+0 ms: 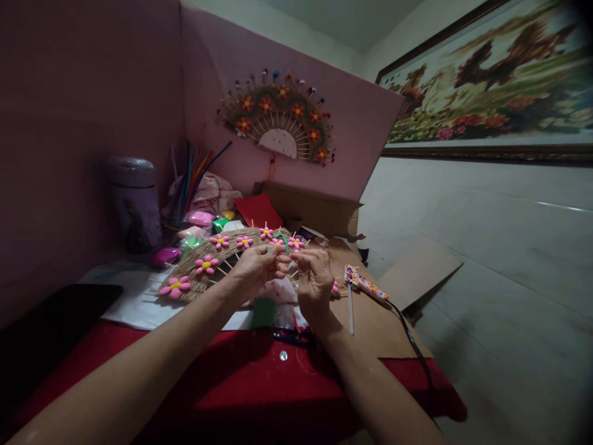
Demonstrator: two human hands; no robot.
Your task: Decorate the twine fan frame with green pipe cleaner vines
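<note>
Above the middle of a fan-shaped craft, my left hand (263, 267) is pinched on a thin green strand (283, 237), which curls up from the fingertips. My right hand (315, 277) is closed at the strand's other side, its fingertips almost meeting the left ones. What the right fingers grip, if not the strand's end, is too small to make out. Under both hands lies the twine-wrapped fan (188, 267), with pink clay flowers (206, 264) with yellow centres along its band and thin sticks poking out. The hands hide part of its centre and right side.
A flower-patterned glue gun (365, 284) with a black cord lies on cardboard (393, 337) at right. Near the front are a green packet (264, 313), scissors (294, 335) and a shiny gem (283, 356). Clay packs (200, 218) and a tumbler (135, 204) stand left; a finished fan (278, 141) hangs behind.
</note>
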